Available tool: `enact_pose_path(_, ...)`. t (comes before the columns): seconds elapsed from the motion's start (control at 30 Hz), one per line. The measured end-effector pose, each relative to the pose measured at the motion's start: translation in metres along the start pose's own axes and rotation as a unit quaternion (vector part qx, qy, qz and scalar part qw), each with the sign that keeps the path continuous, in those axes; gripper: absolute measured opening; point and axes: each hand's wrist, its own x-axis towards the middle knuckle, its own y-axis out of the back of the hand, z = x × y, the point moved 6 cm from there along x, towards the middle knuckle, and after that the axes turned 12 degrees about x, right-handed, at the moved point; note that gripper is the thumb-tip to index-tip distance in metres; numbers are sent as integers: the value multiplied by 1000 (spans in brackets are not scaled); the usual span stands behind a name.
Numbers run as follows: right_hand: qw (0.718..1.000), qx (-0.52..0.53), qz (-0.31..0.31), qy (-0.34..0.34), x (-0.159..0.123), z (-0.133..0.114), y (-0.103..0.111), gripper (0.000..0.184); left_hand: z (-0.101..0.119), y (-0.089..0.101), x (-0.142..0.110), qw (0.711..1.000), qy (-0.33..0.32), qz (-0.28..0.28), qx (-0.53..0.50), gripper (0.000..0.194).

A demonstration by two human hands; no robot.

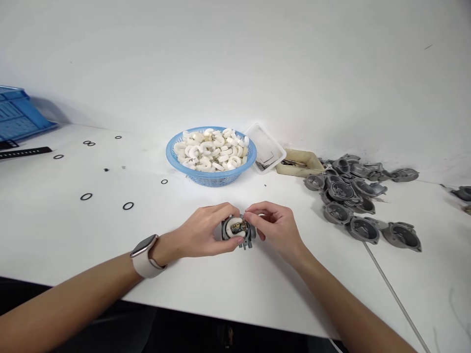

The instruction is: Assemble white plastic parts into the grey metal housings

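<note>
A plain white wall (235,59) rises behind a white tabletop (91,235), whose front edge slopes gently down toward the right. Whether the metal pieces carry any lettering is too small to tell; the smartwatch (144,246) on the left wrist shows a dark screen above a pale band. Both forearms reach in from the lower corners and meet near the middle. The left hand (206,230) is partly closed, its thumb below and fingers above, clasping a grey metal body (252,233) near the tabletop's front, with a white curved piece (229,228) and brass-coloured fittings (243,226) facing up. The right hand (275,225) bends inward, thumb and forefinger drawn together at the body's upper right edge; whether they pinch anything small cannot be told. Beyond the hands, a blue basket (211,180) holds a heap of white pieces (209,149), beside a translucent tray (260,139) and a yellowish tray (294,170). Grey castings (362,230) cluster at right; black rings (124,208) lie scattered at left.
</note>
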Motion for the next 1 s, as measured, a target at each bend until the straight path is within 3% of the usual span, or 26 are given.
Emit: enact_pose_path(1.0,999,26,11,-42,4,3,2,25,1,1,1,1000,19,-16,13,29)
